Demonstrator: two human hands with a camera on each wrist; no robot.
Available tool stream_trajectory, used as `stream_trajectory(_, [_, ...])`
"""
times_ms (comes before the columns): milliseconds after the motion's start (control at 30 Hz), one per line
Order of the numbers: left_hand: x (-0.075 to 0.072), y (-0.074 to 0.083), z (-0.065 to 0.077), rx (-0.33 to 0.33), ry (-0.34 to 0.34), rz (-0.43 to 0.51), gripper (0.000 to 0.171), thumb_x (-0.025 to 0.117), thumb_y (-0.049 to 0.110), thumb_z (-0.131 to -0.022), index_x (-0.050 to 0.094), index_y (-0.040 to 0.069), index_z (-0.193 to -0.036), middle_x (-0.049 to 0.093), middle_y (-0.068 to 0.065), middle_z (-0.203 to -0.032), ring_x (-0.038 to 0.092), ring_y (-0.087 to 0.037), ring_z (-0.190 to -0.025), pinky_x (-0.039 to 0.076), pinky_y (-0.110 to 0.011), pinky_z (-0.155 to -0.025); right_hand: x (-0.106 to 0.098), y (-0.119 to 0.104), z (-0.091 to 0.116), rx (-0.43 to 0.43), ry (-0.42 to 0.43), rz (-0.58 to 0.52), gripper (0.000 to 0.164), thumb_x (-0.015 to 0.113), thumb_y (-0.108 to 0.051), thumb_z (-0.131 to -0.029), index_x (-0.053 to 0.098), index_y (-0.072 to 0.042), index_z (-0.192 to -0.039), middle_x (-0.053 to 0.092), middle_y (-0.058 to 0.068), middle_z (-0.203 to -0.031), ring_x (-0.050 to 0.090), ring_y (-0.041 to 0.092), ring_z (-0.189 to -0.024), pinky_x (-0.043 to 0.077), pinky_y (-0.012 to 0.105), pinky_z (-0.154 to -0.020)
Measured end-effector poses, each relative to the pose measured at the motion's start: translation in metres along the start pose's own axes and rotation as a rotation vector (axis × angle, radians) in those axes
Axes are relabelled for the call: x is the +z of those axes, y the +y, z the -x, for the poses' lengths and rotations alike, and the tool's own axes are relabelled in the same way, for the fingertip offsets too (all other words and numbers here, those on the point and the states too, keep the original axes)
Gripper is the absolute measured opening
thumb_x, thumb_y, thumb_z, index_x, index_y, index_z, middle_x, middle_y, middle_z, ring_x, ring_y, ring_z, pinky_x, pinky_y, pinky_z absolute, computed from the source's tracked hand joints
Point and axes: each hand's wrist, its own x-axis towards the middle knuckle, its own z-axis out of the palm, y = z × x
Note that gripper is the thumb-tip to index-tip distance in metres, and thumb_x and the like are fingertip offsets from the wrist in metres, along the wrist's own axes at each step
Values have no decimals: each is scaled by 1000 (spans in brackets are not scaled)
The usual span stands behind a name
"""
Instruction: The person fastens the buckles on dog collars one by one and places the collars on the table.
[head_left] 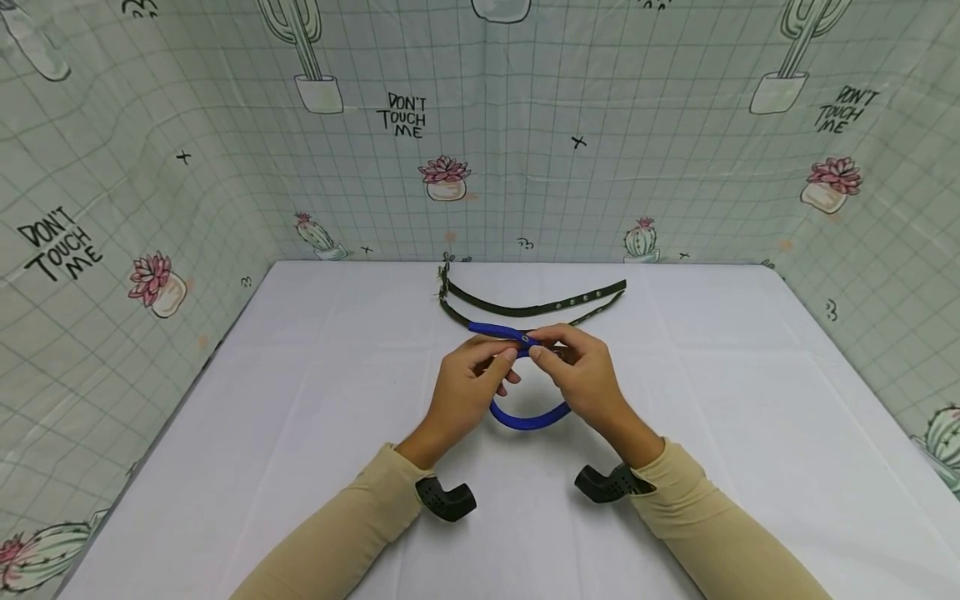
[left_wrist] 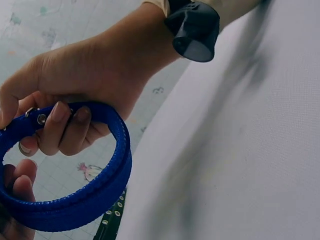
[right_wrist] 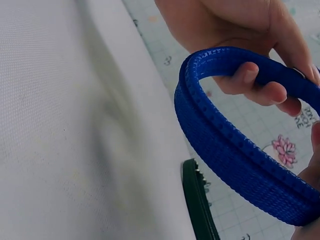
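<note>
A blue collar (head_left: 531, 422) with small metal eyelets is bent into a loop and held up between both hands. My left hand (head_left: 467, 382) pinches it from the left, and the free end of the collar sticks out leftward above those fingers. From the other side my right hand (head_left: 587, 373) pinches the overlapping part, thumb and index finger at an eyelet. In the left wrist view the fingers (left_wrist: 57, 117) of the left hand curl over the collar's band (left_wrist: 120, 170). The right wrist view shows the band's ribbed weave (right_wrist: 240, 165) beneath the right hand (right_wrist: 225, 30).
Behind the hands, a dark green strap (head_left: 517, 312) with metal eyelets lies curved on the white table (head_left: 360, 358); its lower run passes partly behind the blue collar. Spiky bits show at its left end. A cactus-print cloth (head_left: 525, 183) surrounds the back and sides.
</note>
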Motion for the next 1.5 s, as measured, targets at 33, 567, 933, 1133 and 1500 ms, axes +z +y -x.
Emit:
stream_trajectory(33, [0, 1, 0, 11, 1, -15, 20, 60, 4, -100, 71, -6, -113, 63, -14, -103, 66, -19, -70, 57, -34, -61, 0, 0, 0, -2, 3, 0, 18, 66, -4, -96, 71, -2, -113, 66, 12, -101, 57, 21, -71, 45, 25, -59])
stream_trajectory(567, [-1, -30, -6, 34, -41, -34, 22, 61, 19, -102, 74, 7, -116, 63, -7, -90, 62, -33, -64, 51, -26, -53, -4, -1, -3, 76, -51, 7, 16, 64, -7, -98, 70, 0, -111, 62, 14, -102, 60, 16, -70, 43, 23, -56])
stream_trajectory(933, [-8, -20, -8, -197, 46, 170, 39, 59, 27, -102, 71, -6, -86, 62, -5, -75, 56, -17, -73, 47, -34, -73, 1, -11, -6, -26, -89, 164, 19, 69, 1, -89, 70, -5, -107, 60, 8, -93, 48, 15, -61, 39, 24, -54])
stream_trajectory(1133, [-11, -14, -9, -180, 1, 236, 38, 57, 23, -101, 73, -11, -98, 69, -11, -95, 63, -20, -84, 52, -48, -87, 7, -40, -3, -177, -37, 223, 19, 68, 9, -83, 70, 2, -101, 63, 12, -97, 51, 23, -71, 42, 25, -58])
stream_trajectory(1500, [-16, -9, -12, -225, -68, 292, 32, 56, 22, -100, 68, -8, -105, 66, -11, -97, 62, -25, -89, 49, -35, -86, 5, -49, 0, -190, -47, 218, 18, 65, 10, -84, 68, 4, -101, 62, 16, -94, 48, 32, -76, 40, 26, -63])
